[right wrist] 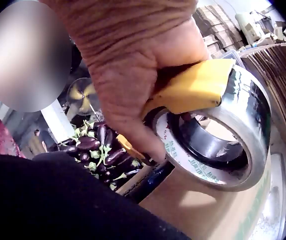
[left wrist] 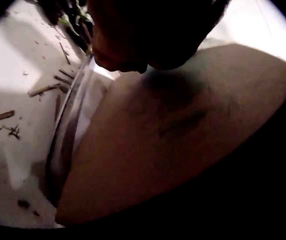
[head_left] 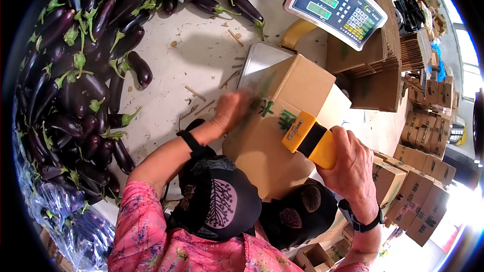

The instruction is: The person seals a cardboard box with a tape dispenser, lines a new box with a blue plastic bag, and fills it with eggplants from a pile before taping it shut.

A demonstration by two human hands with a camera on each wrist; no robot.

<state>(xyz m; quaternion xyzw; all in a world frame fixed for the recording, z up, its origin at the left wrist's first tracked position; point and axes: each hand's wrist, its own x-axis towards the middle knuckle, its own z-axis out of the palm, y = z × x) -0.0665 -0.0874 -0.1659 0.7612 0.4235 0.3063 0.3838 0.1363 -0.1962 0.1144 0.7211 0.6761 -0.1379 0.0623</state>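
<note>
A cardboard box (head_left: 302,83) with green print rests on the metal pan (head_left: 257,60) of a scale. My right hand (head_left: 350,163) grips a yellow tape dispenser (head_left: 302,133) over the box's printed side. In the right wrist view, the dispenser carries a large roll of clear tape (right wrist: 255,115), and my thumb presses along its yellow body. My left hand (head_left: 233,112), blurred, is at the box's left side, its fingers close over the cardboard. The left wrist view shows that hand (left wrist: 153,40) only as a dark shape above the box face (left wrist: 148,145).
A large heap of eggplants (head_left: 80,95) covers the table's left and far side. The scale's display (head_left: 335,7) stands beyond the box. Folded cardboard (head_left: 373,65) leans at the right, with stacked boxes (head_left: 416,199) behind. Plastic film (head_left: 80,226) lies front left.
</note>
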